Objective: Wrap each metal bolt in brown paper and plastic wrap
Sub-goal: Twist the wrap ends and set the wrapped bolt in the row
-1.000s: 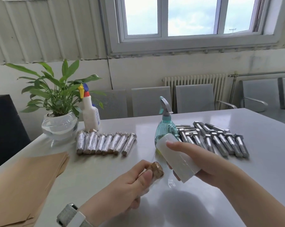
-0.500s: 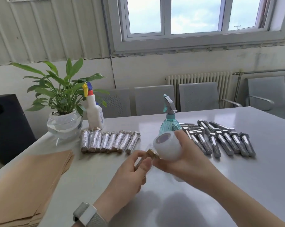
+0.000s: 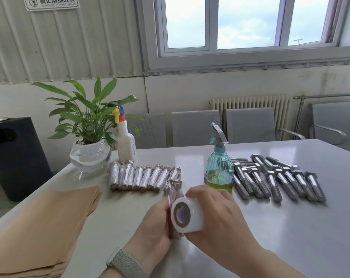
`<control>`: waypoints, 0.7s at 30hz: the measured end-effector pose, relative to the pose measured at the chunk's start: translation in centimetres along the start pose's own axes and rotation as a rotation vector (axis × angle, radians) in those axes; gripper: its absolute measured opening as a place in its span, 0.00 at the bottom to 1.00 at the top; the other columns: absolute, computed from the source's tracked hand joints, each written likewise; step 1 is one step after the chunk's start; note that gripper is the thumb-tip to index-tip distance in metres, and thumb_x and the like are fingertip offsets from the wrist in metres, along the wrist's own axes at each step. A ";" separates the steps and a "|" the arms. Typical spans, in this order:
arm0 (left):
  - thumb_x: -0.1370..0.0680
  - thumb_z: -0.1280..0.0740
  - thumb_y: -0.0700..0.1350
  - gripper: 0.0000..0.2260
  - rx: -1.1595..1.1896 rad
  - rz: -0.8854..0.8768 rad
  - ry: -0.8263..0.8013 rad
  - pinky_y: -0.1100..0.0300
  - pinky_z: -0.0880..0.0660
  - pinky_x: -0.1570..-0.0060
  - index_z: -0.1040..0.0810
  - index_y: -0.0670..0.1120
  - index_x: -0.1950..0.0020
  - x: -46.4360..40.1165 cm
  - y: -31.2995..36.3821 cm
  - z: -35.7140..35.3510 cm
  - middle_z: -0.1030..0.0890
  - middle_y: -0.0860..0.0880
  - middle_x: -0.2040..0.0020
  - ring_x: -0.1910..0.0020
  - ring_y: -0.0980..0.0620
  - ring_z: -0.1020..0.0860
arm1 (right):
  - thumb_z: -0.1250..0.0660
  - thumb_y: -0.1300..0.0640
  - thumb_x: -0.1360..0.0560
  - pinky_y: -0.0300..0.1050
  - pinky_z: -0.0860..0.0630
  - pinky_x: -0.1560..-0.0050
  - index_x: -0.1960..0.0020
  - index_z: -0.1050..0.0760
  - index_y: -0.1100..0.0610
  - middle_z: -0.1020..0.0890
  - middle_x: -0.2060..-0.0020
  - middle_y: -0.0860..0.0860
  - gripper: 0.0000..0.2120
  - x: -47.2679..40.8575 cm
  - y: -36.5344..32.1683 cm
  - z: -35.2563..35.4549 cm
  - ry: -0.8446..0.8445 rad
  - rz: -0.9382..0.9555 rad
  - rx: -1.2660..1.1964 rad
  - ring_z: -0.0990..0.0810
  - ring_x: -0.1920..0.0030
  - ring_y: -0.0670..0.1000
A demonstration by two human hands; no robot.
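My left hand (image 3: 154, 227) grips a paper-wrapped bolt (image 3: 173, 190), held nearly upright with its head end away from me. My right hand (image 3: 216, 215) holds a white roll of plastic wrap (image 3: 187, 214) pressed against the bolt's right side, its hollow core facing me. Film runs over the bolt's upper part. A row of several wrapped bolts (image 3: 144, 177) lies behind my hands, left of centre. Several bare metal bolts (image 3: 276, 177) lie in a row on the right. A stack of brown paper sheets (image 3: 39, 227) lies at the near left.
A teal spray bottle (image 3: 219, 167) with green liquid stands just behind my right hand. A white spray bottle (image 3: 126, 141) and a potted plant in a glass bowl (image 3: 89, 155) stand at the back left. The white table (image 3: 290, 227) ends at grey chairs (image 3: 250, 125).
The bolt has turned from lying across to nearly upright in my left hand. My right hand has brought the roll down beside it, core now facing me. The view has tilted up.
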State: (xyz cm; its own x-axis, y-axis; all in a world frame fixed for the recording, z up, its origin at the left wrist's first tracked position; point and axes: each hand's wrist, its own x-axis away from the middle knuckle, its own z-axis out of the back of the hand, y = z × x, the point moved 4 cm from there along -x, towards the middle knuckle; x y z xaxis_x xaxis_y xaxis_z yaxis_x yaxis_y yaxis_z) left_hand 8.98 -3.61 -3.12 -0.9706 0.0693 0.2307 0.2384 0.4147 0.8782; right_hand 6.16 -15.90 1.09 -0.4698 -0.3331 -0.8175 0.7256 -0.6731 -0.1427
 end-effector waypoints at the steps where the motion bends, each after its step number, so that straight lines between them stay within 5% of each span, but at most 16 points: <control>1: 0.23 0.39 0.42 0.16 0.020 0.005 0.008 0.64 0.35 0.79 0.26 0.47 0.72 -0.1 0.0 0.1 0.29 0.50 0.76 0.79 0.54 0.30 | 0.32 0.45 0.36 0.45 0.29 0.55 0.47 0.33 0.50 0.20 0.57 0.45 0.21 0.0 -0.1 -0.1 0.021 0.017 0.016 0.22 0.59 0.48; 3: 0.21 0.38 0.45 0.15 0.090 0.023 -0.010 0.61 0.30 0.74 0.22 0.44 0.67 0.0 0.2 0.1 0.25 0.48 0.72 0.74 0.52 0.26 | 0.32 0.43 0.36 0.45 0.31 0.54 0.47 0.33 0.51 0.19 0.58 0.44 0.22 0.1 -0.2 -0.5 0.036 0.024 0.020 0.23 0.59 0.47; 6: 0.20 0.37 0.49 0.13 0.280 0.064 -0.082 0.53 0.24 0.51 0.20 0.40 0.49 0.4 0.6 -0.1 0.21 0.42 0.60 0.57 0.47 0.21 | 0.32 0.41 0.33 0.46 0.30 0.52 0.44 0.32 0.50 0.20 0.54 0.44 0.22 0.4 -0.4 -1.2 -0.030 0.070 0.030 0.22 0.55 0.47; 9: 0.21 0.41 0.56 0.24 0.345 0.042 -0.165 0.46 0.34 0.31 0.27 0.38 0.36 0.8 1.1 -0.1 0.25 0.37 0.43 0.40 0.41 0.27 | 0.30 0.39 0.33 0.47 0.28 0.51 0.41 0.31 0.50 0.22 0.52 0.45 0.26 0.8 -0.3 -1.6 -0.103 0.088 0.040 0.22 0.53 0.49; 12: 0.25 0.40 0.69 0.37 0.353 0.076 -0.241 0.45 0.25 0.41 0.20 0.35 0.41 0.9 1.1 -0.1 0.20 0.35 0.43 0.42 0.39 0.21 | 0.29 0.39 0.33 0.47 0.25 0.54 0.40 0.32 0.50 0.22 0.52 0.47 0.27 1.0 -0.3 -1.8 -0.146 0.108 0.056 0.23 0.53 0.50; 14: 0.29 0.32 0.65 0.29 0.294 0.137 -0.252 0.51 0.20 0.56 0.17 0.36 0.59 1.2 0.9 -0.5 0.18 0.39 0.60 0.57 0.43 0.17 | 0.27 0.42 0.34 0.48 0.23 0.56 0.39 0.32 0.52 0.22 0.51 0.48 0.28 1.3 -0.7 -2.3 -0.164 0.176 0.099 0.22 0.54 0.52; 16: 0.30 0.30 0.62 0.25 0.245 0.201 -0.210 0.56 0.21 0.65 0.23 0.39 0.66 1.2 0.7 -0.6 0.23 0.43 0.69 0.68 0.45 0.19 | 0.28 0.45 0.32 0.49 0.23 0.56 0.39 0.32 0.53 0.22 0.50 0.49 0.27 1.5 -1.2 -2.8 -0.162 0.245 0.148 0.22 0.55 0.53; 21: 0.30 0.33 0.66 0.23 0.342 0.195 -0.050 0.56 0.27 0.64 0.24 0.45 0.58 0.2 0.5 0.2 0.33 0.48 0.66 0.67 0.49 0.29 | 0.28 0.50 0.30 0.49 0.24 0.54 0.39 0.31 0.54 0.21 0.47 0.51 0.23 1.5 -1.6 -2.9 -0.117 0.280 0.196 0.20 0.52 0.54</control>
State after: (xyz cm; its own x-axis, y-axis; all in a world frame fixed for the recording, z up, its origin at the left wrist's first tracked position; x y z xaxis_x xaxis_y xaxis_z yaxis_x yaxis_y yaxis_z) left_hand 8.86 -3.19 -2.76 -0.9107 0.2171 0.3515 0.4012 0.6672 0.6275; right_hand 5.70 -13.37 -1.56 -0.3296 -0.5882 -0.7385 0.7293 -0.6554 0.1965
